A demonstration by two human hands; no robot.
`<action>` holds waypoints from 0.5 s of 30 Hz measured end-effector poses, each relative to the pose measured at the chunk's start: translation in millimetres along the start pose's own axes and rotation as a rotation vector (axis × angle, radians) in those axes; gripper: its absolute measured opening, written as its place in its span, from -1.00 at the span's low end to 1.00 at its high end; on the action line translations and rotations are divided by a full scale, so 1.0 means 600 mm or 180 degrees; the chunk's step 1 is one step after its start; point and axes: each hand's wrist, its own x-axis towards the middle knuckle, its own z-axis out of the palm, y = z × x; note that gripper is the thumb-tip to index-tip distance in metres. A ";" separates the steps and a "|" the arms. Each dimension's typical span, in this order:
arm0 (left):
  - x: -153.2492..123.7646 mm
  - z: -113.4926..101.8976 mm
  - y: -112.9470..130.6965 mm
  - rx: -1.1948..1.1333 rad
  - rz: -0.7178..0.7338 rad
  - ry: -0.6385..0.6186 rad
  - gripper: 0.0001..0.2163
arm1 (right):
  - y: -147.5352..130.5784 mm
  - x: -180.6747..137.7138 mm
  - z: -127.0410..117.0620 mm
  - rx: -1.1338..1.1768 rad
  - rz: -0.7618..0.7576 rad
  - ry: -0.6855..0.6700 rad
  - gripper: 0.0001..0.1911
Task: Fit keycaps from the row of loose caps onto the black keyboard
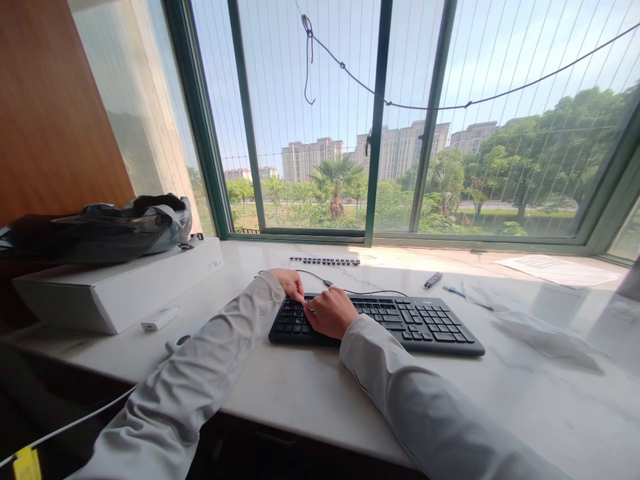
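A black keyboard [435, 320] lies flat on the pale marble-patterned surface, its cable running off behind it. Over its upper left keys, my left hand [289, 283] reaches in with thumb and finger pinched together. My right hand [332, 313] rests on the left half of the keyboard, fingers curled, its fingertips meeting those of my left hand. Whatever the fingertips hold is too small or hidden to name. Some keys beneath both hands are covered. Behind the keyboard, several loose black keycaps [325, 261] stand in a row.
A white box [120, 287] with a dark bag-like item [125, 227] on top stands at left, a small white device [160, 319] beside it. To the right lie a small dark tool [433, 281], a clear plastic bag [547, 337] and a paper sheet [557, 270]. A window closes off the back.
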 end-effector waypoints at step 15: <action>0.026 -0.009 -0.011 0.0055 -0.0172 -0.0264 -0.58 | -0.008 0.004 -0.001 0.0101 0.0176 -0.0161 -0.50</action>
